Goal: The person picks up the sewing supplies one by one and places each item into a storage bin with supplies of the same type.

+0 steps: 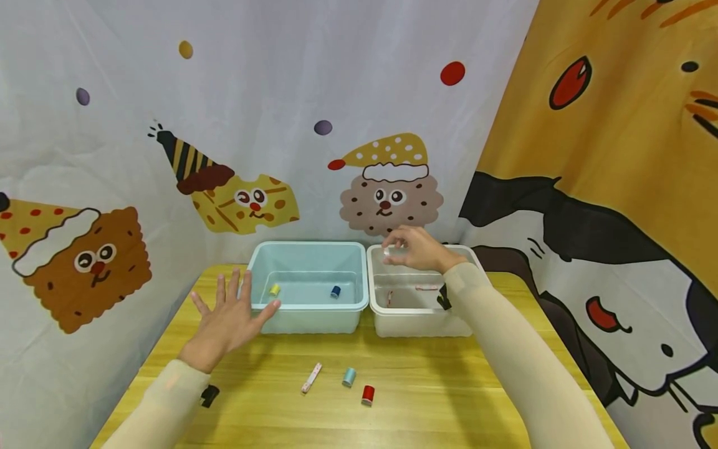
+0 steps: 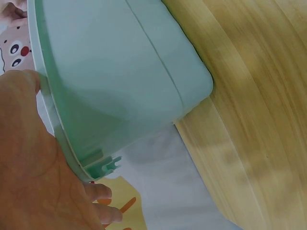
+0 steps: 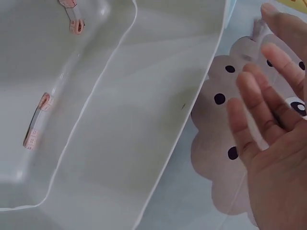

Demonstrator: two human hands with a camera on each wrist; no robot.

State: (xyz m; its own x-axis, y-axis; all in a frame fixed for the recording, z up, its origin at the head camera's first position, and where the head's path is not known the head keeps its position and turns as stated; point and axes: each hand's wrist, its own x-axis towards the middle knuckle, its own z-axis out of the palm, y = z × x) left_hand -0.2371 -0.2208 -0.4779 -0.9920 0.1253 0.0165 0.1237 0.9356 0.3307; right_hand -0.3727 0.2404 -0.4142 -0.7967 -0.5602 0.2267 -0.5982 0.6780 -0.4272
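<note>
My right hand [image 1: 417,249] is above the back of the white bin [image 1: 426,320], its fingertips pinching a small whitish, see-through-looking thing [image 1: 386,251]. In the right wrist view that thing [image 3: 259,29] is blurred, so its kind is unclear. Two folded tape measures [image 3: 38,120] lie inside the white bin. My left hand [image 1: 227,318] is spread at the near left corner of the light-blue bin [image 1: 314,321], thumb by the rim. A yellow thread spool [image 1: 275,289] and a navy thread spool [image 1: 335,291] lie in the light-blue bin.
On the wooden table [image 1: 269,411], in front of the bins, lie a folded tape measure [image 1: 311,378], a light-blue thread spool [image 1: 349,377] and a red thread spool [image 1: 368,395]. A cartoon-printed cloth [image 1: 252,81] hangs close behind the bins.
</note>
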